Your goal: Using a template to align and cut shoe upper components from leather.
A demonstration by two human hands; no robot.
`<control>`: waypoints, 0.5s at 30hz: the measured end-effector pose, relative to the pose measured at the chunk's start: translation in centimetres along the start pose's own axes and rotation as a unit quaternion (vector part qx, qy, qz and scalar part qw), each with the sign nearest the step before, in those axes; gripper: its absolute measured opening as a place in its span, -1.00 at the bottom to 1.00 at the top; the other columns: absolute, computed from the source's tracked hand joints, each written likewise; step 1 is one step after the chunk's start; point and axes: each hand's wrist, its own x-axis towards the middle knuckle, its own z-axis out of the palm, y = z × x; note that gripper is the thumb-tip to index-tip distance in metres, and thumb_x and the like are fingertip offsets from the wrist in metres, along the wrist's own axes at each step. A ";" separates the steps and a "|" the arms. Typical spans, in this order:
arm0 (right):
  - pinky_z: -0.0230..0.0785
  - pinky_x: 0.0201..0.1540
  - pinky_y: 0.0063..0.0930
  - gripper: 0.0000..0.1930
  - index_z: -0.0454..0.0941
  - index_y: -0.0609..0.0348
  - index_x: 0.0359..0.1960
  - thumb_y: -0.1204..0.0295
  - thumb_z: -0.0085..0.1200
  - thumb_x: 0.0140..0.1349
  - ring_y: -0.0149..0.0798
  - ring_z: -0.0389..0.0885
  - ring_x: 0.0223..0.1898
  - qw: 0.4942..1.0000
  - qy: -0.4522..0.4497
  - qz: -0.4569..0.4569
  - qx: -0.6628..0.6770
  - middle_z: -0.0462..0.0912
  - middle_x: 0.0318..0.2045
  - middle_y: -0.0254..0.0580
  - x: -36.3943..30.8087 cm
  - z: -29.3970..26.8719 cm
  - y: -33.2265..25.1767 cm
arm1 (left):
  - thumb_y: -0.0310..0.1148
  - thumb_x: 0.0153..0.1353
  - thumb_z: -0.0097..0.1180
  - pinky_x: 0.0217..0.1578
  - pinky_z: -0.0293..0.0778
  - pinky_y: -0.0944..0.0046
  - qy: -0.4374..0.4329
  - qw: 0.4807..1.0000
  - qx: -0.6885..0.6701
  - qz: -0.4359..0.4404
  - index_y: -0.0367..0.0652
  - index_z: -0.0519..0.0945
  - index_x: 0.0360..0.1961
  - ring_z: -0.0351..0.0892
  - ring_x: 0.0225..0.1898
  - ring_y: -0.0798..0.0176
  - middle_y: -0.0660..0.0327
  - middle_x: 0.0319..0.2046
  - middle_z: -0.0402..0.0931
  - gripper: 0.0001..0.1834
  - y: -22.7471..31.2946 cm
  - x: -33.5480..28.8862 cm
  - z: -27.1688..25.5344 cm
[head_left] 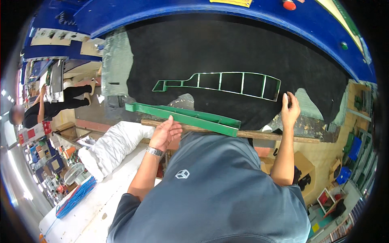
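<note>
A long green steel cutting die (190,117) lies along the near edge of the work surface, tilted to show its side wall. My left hand (164,134) grips it near its left half, thumb on the wall and fingers curled below. Farther in, a second cutting die (242,84), a thin-edged outline with several crossbars, rests on a black sheet that looks like leather (235,44). My right hand (291,111) is just beyond that die's right end, fingers slightly bent and apart. It seems to touch the sheet and holds nothing that I can see.
A blue machine beam (170,18) arches over the far side. A wooden strip (279,137) runs along the near edge. To the left, a white wrapped bundle (117,148) lies on a white table (101,202) with blue cords (77,196). Another person (44,109) stands at far left.
</note>
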 end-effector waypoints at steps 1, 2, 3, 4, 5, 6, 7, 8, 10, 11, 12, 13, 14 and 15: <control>0.55 -0.11 -0.31 -0.72 0.75 0.25 -0.02 0.30 0.33 0.41 -0.23 0.71 -0.28 1.000 0.000 0.019 0.008 0.75 -0.31 -0.14 0.0 0.0 -0.2 | 0.15 0.49 0.21 -0.18 0.67 0.23 0.019 0.995 0.095 -0.024 -0.12 0.67 -0.14 0.72 -0.28 0.30 0.22 -0.24 0.74 -0.51 1.3 -0.9 0.3; 0.54 -0.13 -0.35 -0.72 0.75 0.25 -0.02 0.29 0.33 0.42 -0.30 0.68 -0.29 0.998 -0.006 0.046 0.030 0.75 -0.32 -0.17 0.0 0.1 -0.4 | 0.15 0.47 0.23 -0.25 0.65 0.28 0.038 0.980 0.188 -0.049 -0.12 0.69 -0.25 0.70 -0.36 0.33 0.24 -0.30 0.75 -0.51 2.4 -1.3 0.2; 0.54 -0.14 -0.39 -0.72 0.76 0.26 -0.02 0.28 0.33 0.42 -0.37 0.66 -0.31 0.996 -0.012 0.072 0.051 0.75 -0.34 -0.21 0.0 0.2 -0.8 | 0.15 0.47 0.23 -0.25 0.65 0.28 0.042 0.980 0.187 -0.043 -0.12 0.69 -0.25 0.70 -0.36 0.33 0.24 -0.30 0.75 -0.51 3.5 -1.4 -0.7; 0.54 -0.14 -0.39 -0.72 0.76 0.26 -0.02 0.28 0.33 0.42 -0.37 0.66 -0.31 0.996 -0.011 0.070 0.055 0.75 -0.34 -0.21 0.0 0.4 -0.9 | 0.14 0.47 0.25 -0.31 0.59 0.33 0.031 0.958 0.285 0.013 -0.11 0.67 -0.37 0.66 -0.42 0.38 0.27 -0.39 0.72 -0.50 4.8 -1.3 -1.9; 0.52 -0.19 -0.44 -0.71 0.76 0.26 -0.02 0.27 0.33 0.43 -0.42 0.62 -0.35 0.996 0.002 0.069 0.051 0.72 -0.39 -0.26 0.1 0.6 -1.0 | 0.12 0.47 0.26 -0.38 0.54 0.37 0.020 0.923 0.379 0.069 -0.10 0.65 -0.48 0.62 -0.48 0.42 0.29 -0.48 0.70 -0.47 5.9 -0.8 -2.7; 0.50 -0.23 -0.48 -0.70 0.76 0.27 -0.03 0.26 0.33 0.43 -0.48 0.59 -0.39 0.997 0.012 0.066 0.050 0.69 -0.43 -0.30 0.1 0.9 -1.3 | 0.06 0.46 0.30 -0.45 0.42 0.40 0.044 0.899 0.407 0.155 -0.09 0.59 -0.58 0.52 -0.54 0.49 0.34 -0.59 0.63 -0.45 6.9 -0.7 -2.4; 0.50 -0.23 -0.48 -0.70 0.76 0.27 -0.03 0.26 0.33 0.43 -0.48 0.59 -0.39 0.996 0.007 0.061 0.057 0.69 -0.43 -0.30 0.4 1.0 -2.3 | -0.01 0.43 0.36 -0.45 0.39 0.40 0.066 0.887 0.412 0.197 -0.11 0.56 -0.57 0.46 -0.54 0.52 0.34 -0.58 0.62 -0.49 8.1 0.2 -2.9; 0.47 -0.28 -0.50 -0.68 0.75 0.28 0.00 0.25 0.34 0.43 -0.50 0.55 -0.43 0.995 -0.024 0.089 0.049 0.66 -0.47 -0.32 0.8 0.9 -3.2 | -0.08 0.39 0.42 -0.43 0.41 0.35 0.105 0.845 0.452 0.267 -0.17 0.60 -0.50 0.44 -0.53 0.50 0.34 -0.59 0.60 -0.56 9.0 1.1 -3.2; 0.37 -0.40 -0.54 -0.60 0.72 0.29 0.10 0.22 0.35 0.42 -0.55 0.43 -0.52 0.989 -0.065 0.113 0.070 0.56 -0.58 -0.38 1.0 1.6 -3.6 | -0.20 0.23 0.53 -0.30 0.56 0.14 0.181 0.740 0.532 0.368 -0.25 0.72 -0.17 0.59 -0.43 0.21 0.15 -0.44 0.65 -0.65 10.9 2.4 -1.8; 0.37 -0.40 -0.54 -0.60 0.72 0.29 0.10 0.22 0.35 0.42 -0.55 0.43 -0.52 0.989 -0.069 0.109 0.073 0.56 -0.58 -0.38 1.2 1.9 -4.0 | -0.23 0.13 0.58 -0.23 0.59 0.09 0.180 0.703 0.561 0.397 -0.26 0.72 -0.07 0.66 -0.32 0.06 0.08 -0.32 0.65 -0.56 11.9 3.2 -1.5; 0.36 -0.40 -0.53 -0.58 0.70 0.29 0.13 0.22 0.35 0.42 -0.55 0.42 -0.52 0.989 -0.092 0.107 0.050 0.55 -0.59 -0.37 1.3 2.1 -4.6 | -0.23 0.09 0.60 -0.20 0.60 0.07 0.171 0.673 0.578 0.430 -0.26 0.72 -0.04 0.67 -0.28 0.03 0.07 -0.29 0.64 -0.53 12.3 4.3 -1.7; 0.34 -0.41 -0.52 -0.56 0.69 0.29 0.16 0.21 0.36 0.42 -0.54 0.41 -0.53 0.987 -0.116 0.105 0.028 0.53 -0.59 -0.37 1.5 2.4 -5.1 | -0.24 0.05 0.61 -0.18 0.60 0.05 0.163 0.640 0.593 0.461 -0.25 0.73 -0.02 0.68 -0.24 0.00 0.06 -0.26 0.64 -0.49 12.5 5.6 -2.2; 0.33 -0.42 -0.48 -0.54 0.68 0.30 0.17 0.20 0.35 0.42 -0.52 0.39 -0.54 0.987 -0.124 0.097 0.021 0.50 -0.61 -0.36 1.6 2.5 -4.8 | -0.24 0.03 0.62 -0.18 0.59 0.03 0.136 0.658 0.589 0.450 -0.23 0.73 0.00 0.67 -0.23 -0.01 0.06 -0.26 0.63 -0.48 12.5 6.8 -2.4; 0.34 -0.42 -0.44 -0.56 0.68 0.30 0.17 0.21 0.33 0.43 -0.49 0.38 -0.54 0.987 -0.131 0.090 0.004 0.49 -0.62 -0.32 1.8 2.5 -4.9 | -0.23 0.01 0.63 -0.18 0.59 0.02 0.111 0.676 0.583 0.438 -0.22 0.74 0.01 0.67 -0.22 -0.03 0.05 -0.26 0.63 -0.46 12.3 7.8 -2.6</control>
